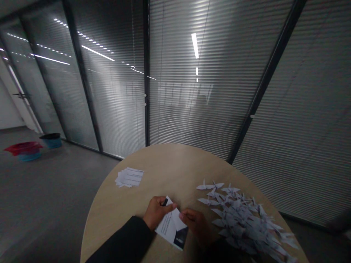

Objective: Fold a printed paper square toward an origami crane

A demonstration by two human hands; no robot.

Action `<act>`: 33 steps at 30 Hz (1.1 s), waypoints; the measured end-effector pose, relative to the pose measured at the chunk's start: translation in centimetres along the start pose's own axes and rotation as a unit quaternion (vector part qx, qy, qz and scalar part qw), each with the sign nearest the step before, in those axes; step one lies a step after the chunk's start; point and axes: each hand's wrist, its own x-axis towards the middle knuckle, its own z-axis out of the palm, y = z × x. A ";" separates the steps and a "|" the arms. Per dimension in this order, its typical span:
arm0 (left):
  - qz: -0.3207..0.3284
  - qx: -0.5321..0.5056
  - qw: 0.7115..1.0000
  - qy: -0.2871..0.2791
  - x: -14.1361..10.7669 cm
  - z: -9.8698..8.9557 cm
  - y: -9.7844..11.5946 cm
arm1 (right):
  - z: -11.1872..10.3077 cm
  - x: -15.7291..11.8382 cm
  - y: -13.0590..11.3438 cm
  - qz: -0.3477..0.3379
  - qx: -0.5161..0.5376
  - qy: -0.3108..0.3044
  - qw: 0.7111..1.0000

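Note:
A printed sheet of paper (168, 225), partly folded over, is held between my two hands above the near part of the table. My left hand (157, 212) pinches its upper left edge, with the thumb on top. At the opposite edge, my right hand (195, 221) grips the paper between thumb and fingers. Lines of text and a dark printed corner show on the sheet. Right of my right hand lies a heap of folded paper cranes (244, 215). A small stack of printed sheets (130, 177) rests on the table, beyond my left hand.
The round wooden table (175, 157) stands close to glass partitions with blinds (192, 120). On the floor at the left are a bin with a red liner (26, 149) and another with a black liner (52, 140). A door (22, 96) is at far left.

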 end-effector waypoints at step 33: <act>0.011 -0.051 0.997 0.050 0.4 -0.3 0.5 | 0.4 -0.2 -0.3 0.005 -0.077 0.075 0.994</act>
